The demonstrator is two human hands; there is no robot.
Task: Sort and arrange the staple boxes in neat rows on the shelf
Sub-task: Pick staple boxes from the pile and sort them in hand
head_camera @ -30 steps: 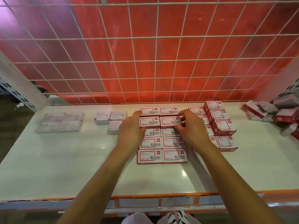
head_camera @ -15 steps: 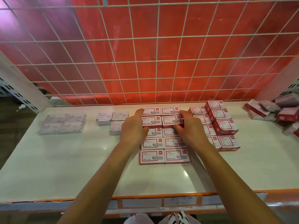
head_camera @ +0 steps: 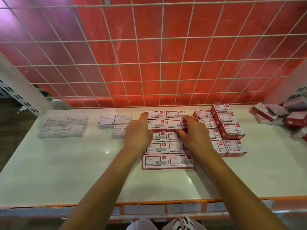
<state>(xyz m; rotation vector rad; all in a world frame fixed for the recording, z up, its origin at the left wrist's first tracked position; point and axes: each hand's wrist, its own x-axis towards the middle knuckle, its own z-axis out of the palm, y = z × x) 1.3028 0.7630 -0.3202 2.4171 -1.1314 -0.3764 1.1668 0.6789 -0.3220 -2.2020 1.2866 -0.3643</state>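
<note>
The left hand (head_camera: 137,133) and right hand (head_camera: 194,132) are each gripping one box of the staple-box pair (head_camera: 157,124), second row from the far end of the red block (head_camera: 154,161). Paper-clip boxes (head_camera: 114,120) are sitting just left of that block, a loose pile (head_camera: 282,115) well right.

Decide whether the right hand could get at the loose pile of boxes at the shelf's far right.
Probably yes: only low stacked boxes lie between the right hand and the loose pile, with open space above them. It must first release the box row it grips.

red-white staple boxes (head_camera: 167,161), neat shelf (head_camera: 66,171) rows
</note>
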